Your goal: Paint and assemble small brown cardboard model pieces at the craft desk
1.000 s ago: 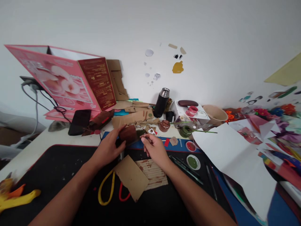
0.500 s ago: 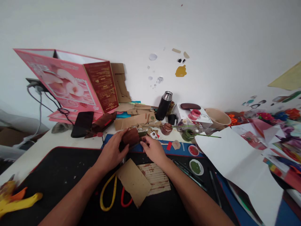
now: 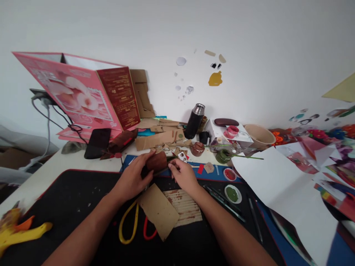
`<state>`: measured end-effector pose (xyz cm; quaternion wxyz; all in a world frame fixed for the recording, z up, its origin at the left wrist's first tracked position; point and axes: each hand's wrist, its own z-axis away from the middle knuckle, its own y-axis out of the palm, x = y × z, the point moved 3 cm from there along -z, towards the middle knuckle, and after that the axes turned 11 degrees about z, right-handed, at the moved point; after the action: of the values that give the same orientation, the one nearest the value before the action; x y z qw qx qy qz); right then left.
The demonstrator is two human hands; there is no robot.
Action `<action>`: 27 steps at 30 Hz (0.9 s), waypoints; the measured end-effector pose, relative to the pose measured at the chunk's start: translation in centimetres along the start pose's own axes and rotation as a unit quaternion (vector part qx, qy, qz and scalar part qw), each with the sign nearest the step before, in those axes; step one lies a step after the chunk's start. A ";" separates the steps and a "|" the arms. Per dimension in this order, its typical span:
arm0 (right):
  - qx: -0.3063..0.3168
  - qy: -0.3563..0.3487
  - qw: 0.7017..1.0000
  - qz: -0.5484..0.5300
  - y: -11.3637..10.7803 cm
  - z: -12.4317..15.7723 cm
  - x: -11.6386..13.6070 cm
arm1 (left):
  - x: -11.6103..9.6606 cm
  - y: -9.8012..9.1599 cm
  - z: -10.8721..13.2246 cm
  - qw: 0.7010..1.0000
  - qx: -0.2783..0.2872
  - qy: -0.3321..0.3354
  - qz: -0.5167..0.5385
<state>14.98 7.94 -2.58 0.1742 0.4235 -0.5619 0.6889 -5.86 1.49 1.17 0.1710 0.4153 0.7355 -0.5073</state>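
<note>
We look down on a crowded craft desk. Our left hand (image 3: 132, 178) and right hand (image 3: 184, 175) meet at the far edge of a black mat (image 3: 69, 195), close together with only a small gap between them. Between them is a brown piece (image 3: 157, 162), rounded and dull, raised just above the mat. The left hand's fingers curl around its left end and the right hand's fingertips pinch its right end. We cannot tell what the piece is made of.

Just below the hands, a flat cardboard sheet (image 3: 159, 211) lies tilted on the mat. It overlaps a corrugated cardboard scrap (image 3: 187, 207) on its right and covers the blades of scissors (image 3: 128, 226), so only the yellow and red handle loops show. To the right of the right wrist are several dark brushes (image 3: 223, 203), a lid of green paint (image 3: 232, 193) and, farther back, a lid of red paint (image 3: 229, 174).

Behind the hands, loose cardboard offcuts (image 3: 155, 140) crowd the desk, with a small brown pot (image 3: 198, 148), a green jar (image 3: 223, 156) and a black flask (image 3: 194, 120) beyond them near the wall. A beige bowl (image 3: 259, 135) sits farther right. A large white paper sheet (image 3: 280, 188) spreads over the right side, with coloured papers past it. At the back left a tall pink box (image 3: 74, 90) stands open, with a dark phone (image 3: 97, 143) lying before it. A yellow toy (image 3: 20, 234) lies at the near left edge.
</note>
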 end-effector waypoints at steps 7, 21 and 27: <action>0.013 -0.010 1.000 -0.021 0.1 0.2 -0.4 | -0.1 0.3 -0.2 1.000 0.002 -0.013 -0.004; 0.026 0.018 0.995 -0.092 0.3 -0.3 -1.0 | 0.4 1.3 -0.3 0.998 0.009 -0.025 -0.056; 0.055 -0.002 0.992 -0.109 0.5 -0.4 -0.6 | 0.0 1.1 -0.5 0.996 0.042 -0.020 -0.071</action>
<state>14.81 8.29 -3.42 0.2236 0.4928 -0.4735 0.6950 -4.87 2.12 0.71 0.1318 0.3587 0.7377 -0.5566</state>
